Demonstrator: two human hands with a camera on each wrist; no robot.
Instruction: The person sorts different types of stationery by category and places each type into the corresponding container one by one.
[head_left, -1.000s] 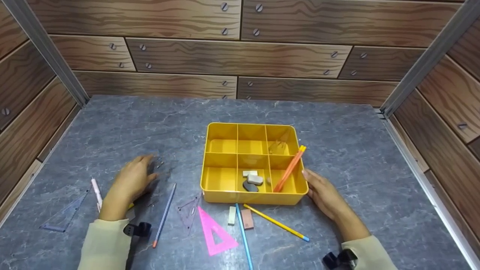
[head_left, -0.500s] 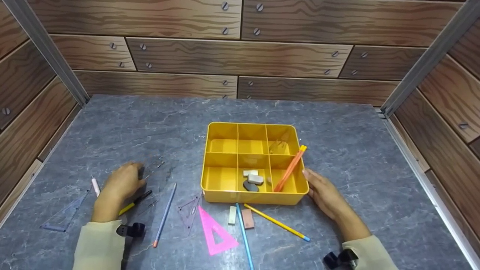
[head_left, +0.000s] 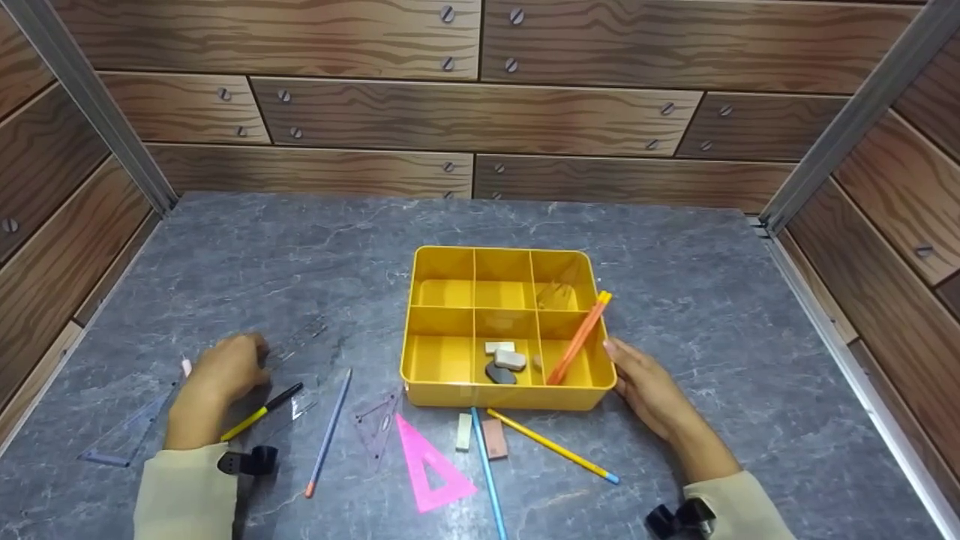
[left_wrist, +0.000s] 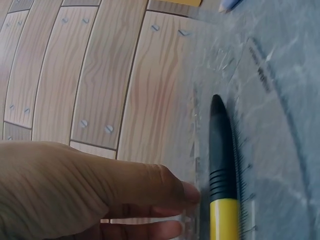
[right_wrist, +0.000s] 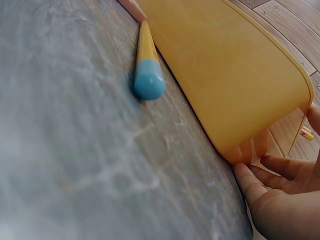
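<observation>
My left hand (head_left: 225, 371) is low over the table at the left, beside a black-and-yellow pen (head_left: 262, 412). In the left wrist view, its thumb and fingers lie apart near the pen (left_wrist: 223, 165), close to a clear ruler-like piece (left_wrist: 265, 120) with black markings; nothing shows in their grasp. A light pink pen (head_left: 186, 367) is partly hidden behind this hand. My right hand (head_left: 649, 390) rests its fingers against the right wall of the yellow six-compartment box (head_left: 442, 394). Inside the box are erasers (head_left: 510, 360), orange pencils (head_left: 577, 341) and a clear piece (head_left: 559, 292).
In front of the box lie a pink set square (head_left: 416, 480), a blue pencil (head_left: 487, 480), a yellow pencil (head_left: 551, 445), a pale eraser (head_left: 464, 433) and a reddish eraser (head_left: 494, 439). Farther left are a purple pencil (head_left: 330, 431) and clear set squares (head_left: 124, 435).
My left hand has moved left and toward me, away from the clear pieces, uncovering the black-and-yellow pen and covering more of the pink pen. The right hand and box have stayed put.
</observation>
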